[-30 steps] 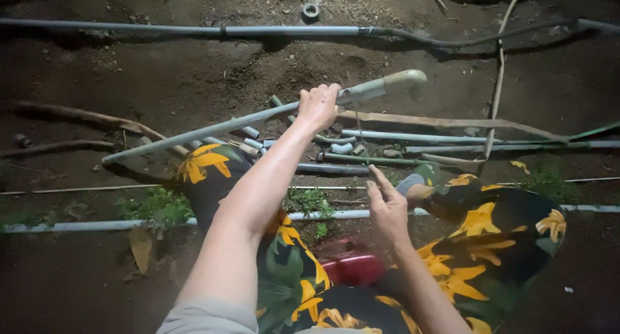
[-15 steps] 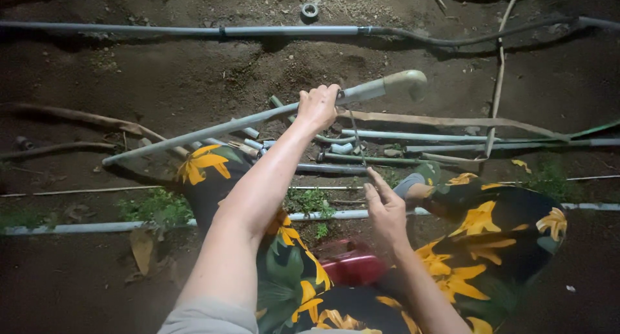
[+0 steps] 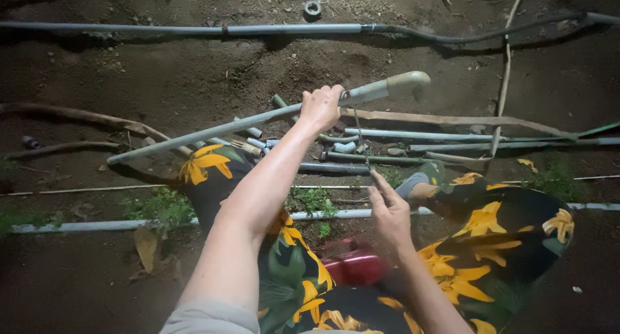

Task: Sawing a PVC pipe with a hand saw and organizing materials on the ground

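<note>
The long grey pipe slants across the middle of the view, its low end resting on the soil at the left and its high end rising to a pale elbow fitting at the upper right. We hold it with our left hand, fingers wrapped tight round it just short of the fitting, the arm stretched straight out from the lower left, wrist level. Our right hand sits lower and nearer, between our knees, its thumb and fingertips pinched on a thin thread that runs up taut to the pipe beside the left hand.

Beneath the raised pipe lies a clutter of short pipe pieces on the ground, close under the left hand. A white pipe crosses just in front of our knees, and a longer dark pipe runs along the far edge. A small ring lies beyond it. Our flowered trousers frame both sides, and a red object rests between our legs. Bare soil opens to the left and above the raised pipe; the right is crowded with sticks and stems.
</note>
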